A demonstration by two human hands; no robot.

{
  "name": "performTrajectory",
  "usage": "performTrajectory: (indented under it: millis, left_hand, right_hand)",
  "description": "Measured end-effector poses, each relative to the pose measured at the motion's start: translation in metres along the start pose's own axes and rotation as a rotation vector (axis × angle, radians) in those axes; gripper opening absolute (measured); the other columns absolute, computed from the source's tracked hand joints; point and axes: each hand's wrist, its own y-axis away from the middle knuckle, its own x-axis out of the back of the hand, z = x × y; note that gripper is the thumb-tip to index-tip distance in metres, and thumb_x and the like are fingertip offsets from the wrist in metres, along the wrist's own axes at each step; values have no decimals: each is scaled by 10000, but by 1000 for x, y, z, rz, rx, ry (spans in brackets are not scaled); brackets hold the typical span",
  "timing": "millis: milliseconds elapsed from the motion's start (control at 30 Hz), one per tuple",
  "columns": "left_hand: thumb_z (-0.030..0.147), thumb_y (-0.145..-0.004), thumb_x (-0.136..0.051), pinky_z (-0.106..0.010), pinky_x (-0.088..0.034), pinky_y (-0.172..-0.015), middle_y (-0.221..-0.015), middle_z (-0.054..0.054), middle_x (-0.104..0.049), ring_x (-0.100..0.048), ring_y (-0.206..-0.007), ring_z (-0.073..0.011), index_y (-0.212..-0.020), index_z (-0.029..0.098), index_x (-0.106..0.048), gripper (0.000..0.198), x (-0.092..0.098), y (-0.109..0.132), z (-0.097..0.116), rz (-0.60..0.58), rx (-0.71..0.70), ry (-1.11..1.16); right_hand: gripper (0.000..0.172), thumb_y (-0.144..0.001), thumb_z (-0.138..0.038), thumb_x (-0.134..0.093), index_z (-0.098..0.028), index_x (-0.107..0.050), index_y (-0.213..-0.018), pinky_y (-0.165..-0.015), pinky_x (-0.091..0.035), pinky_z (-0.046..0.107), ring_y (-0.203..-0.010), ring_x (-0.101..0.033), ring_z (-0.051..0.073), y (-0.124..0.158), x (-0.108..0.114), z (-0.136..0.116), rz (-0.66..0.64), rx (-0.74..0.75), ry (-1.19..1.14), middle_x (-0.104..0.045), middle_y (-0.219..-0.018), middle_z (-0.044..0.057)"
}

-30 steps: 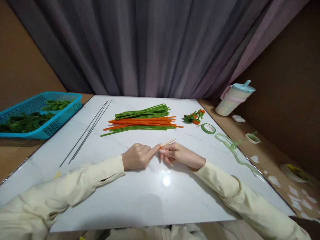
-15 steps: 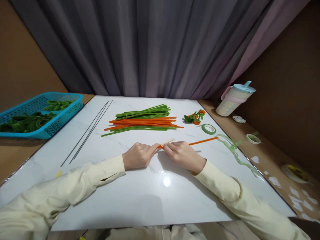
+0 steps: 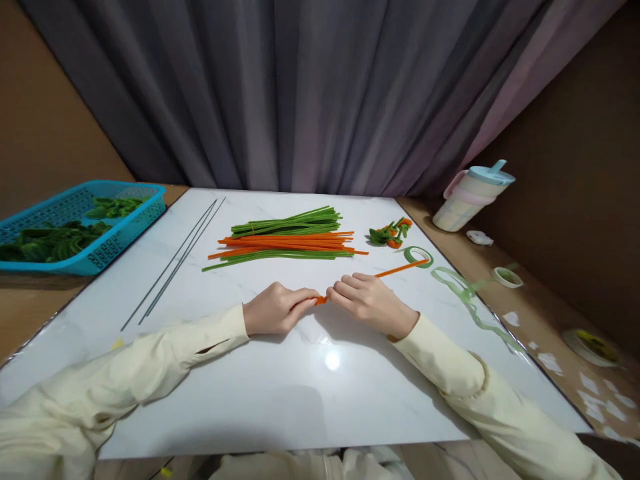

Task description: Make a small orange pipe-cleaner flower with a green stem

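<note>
An orange pipe cleaner (image 3: 403, 269) over the table's (image 3: 280, 393) middle looked part-coiled, its straight tail (image 3: 415, 265), toward two o'clock, not yet wound. The left hand (image 3: 277, 309) pinched the coil (image 3: 321, 301); the right hand (image 3: 369, 302) gripped the tail. Finished-looking pieces (image 3: 393, 233) lay past one o'clock, uncoiled pipe cleaners (image 3: 285, 242) at eleven.

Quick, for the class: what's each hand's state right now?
Left hand: closed, pinching a bit of orange strip.
Right hand: closed, holding orange strip that sticks out past it.
</note>
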Motion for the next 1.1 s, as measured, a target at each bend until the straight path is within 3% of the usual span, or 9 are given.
performTrajectory:
  millis: [133,267,400,500,733,867,1100]
  left_hand:
    - [175,-881,-410,-190,-281,-393,-442,54,-490,-326,-340,-59,-948,130,-617,222,2,-1,1,8,11,192]
    - [189,-869,-436,-194,-222,-365,-400,71,-380,-219,-356,-55,-898,119,-643,220,6,-4,9,9,56,356]
    - [236,-877,-444,-192,-197,-359,-405,68,-342,-208,-383,-54,-890,97,-661,258,11,-7,20,-43,147,495]
    - [254,-885,-444,-188,-205,-353,-409,61,-383,-219,-370,-49,-900,97,-660,268,13,-7,25,7,174,504]
    - [185,-881,-447,-170,-345,-409,-640,5,-627,-382,-378,-51,-1020,166,-577,191,5,-2,23,237,17,258]
    - [155,-873,-437,-209,-453,-557,-735,-28,-637,-550,-550,-105,-1125,155,-498,259,2,0,12,216,-31,97]
    - [107,-878,-355,-241,-437,-566,-770,-55,-616,-549,-663,-151,-1155,139,-469,301,3,-1,14,117,-76,-106]
  right_hand:
    - [265,-939,-168,-331,-145,-572,-831,-590,-302,263,-630,-461,127,0,1,0,-49,-104,-259,-571,-705,29]
    - [251,-928,-225,-368,-154,-604,-877,-618,-359,212,-666,-521,103,1,3,7,-152,-196,-779,-611,-778,39]
    - [268,-902,-289,-426,-127,-624,-820,-584,-378,184,-597,-506,83,0,6,16,-317,-253,-1249,-609,-694,26]
    - [312,-893,-335,-441,-111,-611,-757,-573,-374,184,-595,-499,83,-1,6,16,-351,-324,-1484,-599,-664,27]
    - [286,-840,-391,-519,-119,-573,-773,-448,-247,196,-448,-321,43,-3,2,1,-205,-607,-1792,-590,-639,15]
    - [331,-841,-417,-511,-111,-561,-725,-446,-222,200,-445,-320,37,-4,-2,-3,-244,-661,-1820,-586,-625,16]
    - [246,-846,-331,-510,-115,-570,-744,-437,-228,197,-432,-345,31,-6,-2,-4,-174,-707,-1836,-593,-641,12]
